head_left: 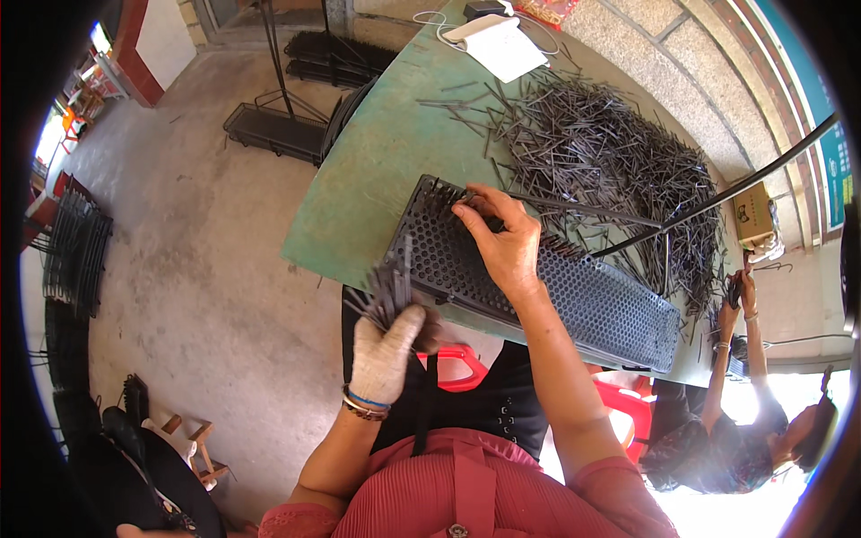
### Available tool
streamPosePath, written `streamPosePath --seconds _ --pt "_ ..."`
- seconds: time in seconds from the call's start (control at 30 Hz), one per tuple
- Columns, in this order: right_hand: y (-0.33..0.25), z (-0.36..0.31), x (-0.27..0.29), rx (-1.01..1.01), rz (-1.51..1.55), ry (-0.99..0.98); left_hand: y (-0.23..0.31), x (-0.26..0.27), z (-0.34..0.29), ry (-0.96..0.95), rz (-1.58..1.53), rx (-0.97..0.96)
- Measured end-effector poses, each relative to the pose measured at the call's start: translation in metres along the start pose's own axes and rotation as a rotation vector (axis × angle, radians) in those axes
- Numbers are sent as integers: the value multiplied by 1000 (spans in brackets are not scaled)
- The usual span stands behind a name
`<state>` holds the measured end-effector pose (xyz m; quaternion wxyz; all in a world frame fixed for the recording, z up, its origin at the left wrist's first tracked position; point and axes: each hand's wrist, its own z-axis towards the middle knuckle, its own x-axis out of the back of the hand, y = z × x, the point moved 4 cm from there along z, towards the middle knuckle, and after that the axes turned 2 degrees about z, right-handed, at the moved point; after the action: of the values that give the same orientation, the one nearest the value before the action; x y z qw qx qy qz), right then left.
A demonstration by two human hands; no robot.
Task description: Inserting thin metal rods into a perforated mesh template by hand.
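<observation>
My left hand (pixel 380 360), in a pale glove with the fingertips dark, is closed round a bundle of thin dark sticks (pixel 388 291). It hangs just off the table's near edge, left of a long black tray (pixel 610 309) full of round holes. Over the tray's left end, my bare right hand (pixel 508 249) has its fingers pinched together; whatever is between them is hidden. Short dark pieces (pixel 437 190) stand in the holes at that end and along the far edge. The holes toward the right end look bare.
A large heap of dark sticks (pixel 610 152) covers the far right of the green table (pixel 368 179). A dark rod (pixel 753 177) slants over the tray. At right, a co-worker (pixel 735 439) handles something dark. Wire racks (pixel 273 130) and red stools (pixel 457 366) stand around.
</observation>
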<state>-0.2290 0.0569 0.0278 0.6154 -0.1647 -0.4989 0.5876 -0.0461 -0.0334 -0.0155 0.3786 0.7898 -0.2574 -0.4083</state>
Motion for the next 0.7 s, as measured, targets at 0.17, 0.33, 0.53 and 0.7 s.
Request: streamPosePath --seconds 0.17,0.33,0.53,0.7 --pt "-3 -4 0 97 -125 39 25 21 21 259 62 -228" --pt "-2 -7 1 275 -169 53 25 34 42 286 137 -247" --pt "-13 -7 0 407 -248 33 10 31 47 239 120 -223" --pt "-12 -10 3 394 -310 118 5 30 34 275 158 -235"
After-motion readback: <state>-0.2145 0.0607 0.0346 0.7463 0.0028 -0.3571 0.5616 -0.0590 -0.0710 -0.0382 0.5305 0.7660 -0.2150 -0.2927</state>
